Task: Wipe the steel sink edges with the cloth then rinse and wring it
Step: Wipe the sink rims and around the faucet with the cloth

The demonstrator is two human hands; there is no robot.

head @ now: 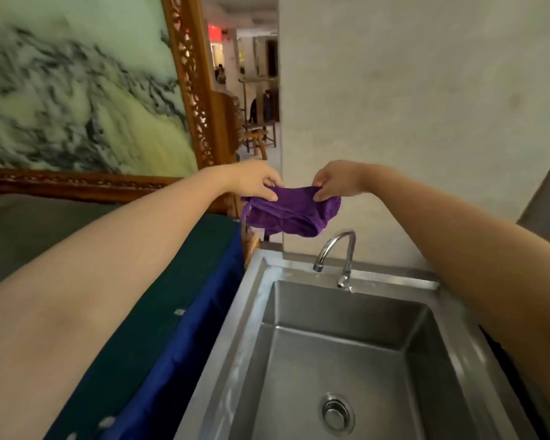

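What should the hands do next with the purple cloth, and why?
Probably lower the cloth onto the sink rim. The left hand and right hand pinch it spread in the air above the tap, touching no steel, and no water runs.

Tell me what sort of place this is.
Likely a wash station beside a restaurant or hotel hall, though uncertain: a steel sink with a faucet, a large painting in a carved wooden frame, and wooden chairs in the lit room beyond.

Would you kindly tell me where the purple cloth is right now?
In the head view, the cloth hangs mid-frame, pinched between the left hand and right hand, above the faucet.
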